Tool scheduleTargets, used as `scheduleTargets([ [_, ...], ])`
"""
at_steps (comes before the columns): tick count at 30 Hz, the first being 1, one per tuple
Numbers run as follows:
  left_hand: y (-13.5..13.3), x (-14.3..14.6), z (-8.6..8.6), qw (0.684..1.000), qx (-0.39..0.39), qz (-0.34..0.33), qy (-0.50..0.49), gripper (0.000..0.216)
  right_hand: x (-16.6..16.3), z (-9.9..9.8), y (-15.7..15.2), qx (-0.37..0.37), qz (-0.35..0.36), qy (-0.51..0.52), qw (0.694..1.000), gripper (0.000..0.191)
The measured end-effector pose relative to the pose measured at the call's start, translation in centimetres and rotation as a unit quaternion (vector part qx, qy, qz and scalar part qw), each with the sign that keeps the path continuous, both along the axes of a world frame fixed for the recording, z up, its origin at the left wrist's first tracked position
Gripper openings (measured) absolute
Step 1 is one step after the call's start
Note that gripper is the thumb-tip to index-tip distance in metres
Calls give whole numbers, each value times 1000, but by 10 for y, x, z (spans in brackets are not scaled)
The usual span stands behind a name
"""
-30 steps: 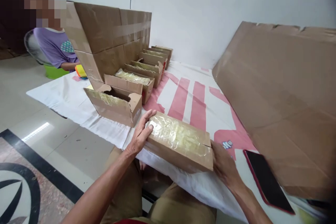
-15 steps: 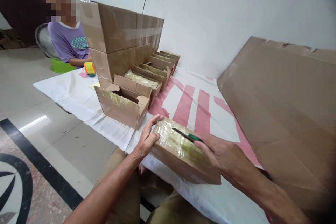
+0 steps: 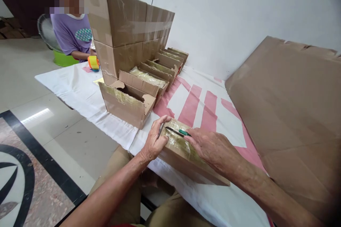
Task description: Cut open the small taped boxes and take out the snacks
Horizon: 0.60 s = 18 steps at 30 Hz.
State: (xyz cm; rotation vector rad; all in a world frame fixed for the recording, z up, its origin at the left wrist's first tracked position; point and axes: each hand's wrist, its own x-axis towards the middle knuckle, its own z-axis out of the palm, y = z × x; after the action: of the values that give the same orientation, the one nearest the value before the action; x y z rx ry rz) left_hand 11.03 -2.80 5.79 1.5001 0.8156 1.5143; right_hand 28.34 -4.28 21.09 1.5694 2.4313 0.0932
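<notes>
A closed cardboard box (image 3: 197,166) lies in front of me at the table's near edge, its top covered with clear, yellowish, wrinkled tape. My left hand (image 3: 156,138) grips the box's left end, thumb on the top and fingers around the far corner. In my right hand (image 3: 202,143) is a green-handled knife (image 3: 183,132) with a narrow dark blade. The blade lies low over the taped top, its tip pointing at the left end near my left fingers. Whether it cuts into the tape I cannot tell. My right fingers hide part of the handle.
An opened box (image 3: 125,108) stands left of my hands, with several more in a row behind it. Taped boxes (image 3: 128,17) are stacked beyond. A large cardboard sheet (image 3: 287,106) leans at right. A person (image 3: 70,37) sits across, near a tape roll (image 3: 93,62).
My right hand and the knife have moved left along the box top, bringing the tip close to the left end. The left hand keeps its grip. The view has shifted slightly.
</notes>
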Motion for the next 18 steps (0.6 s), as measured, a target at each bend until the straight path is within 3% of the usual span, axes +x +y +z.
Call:
scheduleTargets([
  [8, 1, 0, -4, 1000, 5, 6, -9, 68, -14, 18, 0, -25, 25, -37, 999, 27],
  [14, -1, -1, -3, 1000, 9, -1, -5, 71, -11, 21, 5, -61, 13, -14, 998, 29],
  [18, -1, -2, -3, 1000, 5, -2, 1, 71, -14, 27, 9, -70, 44, -30, 996, 29],
])
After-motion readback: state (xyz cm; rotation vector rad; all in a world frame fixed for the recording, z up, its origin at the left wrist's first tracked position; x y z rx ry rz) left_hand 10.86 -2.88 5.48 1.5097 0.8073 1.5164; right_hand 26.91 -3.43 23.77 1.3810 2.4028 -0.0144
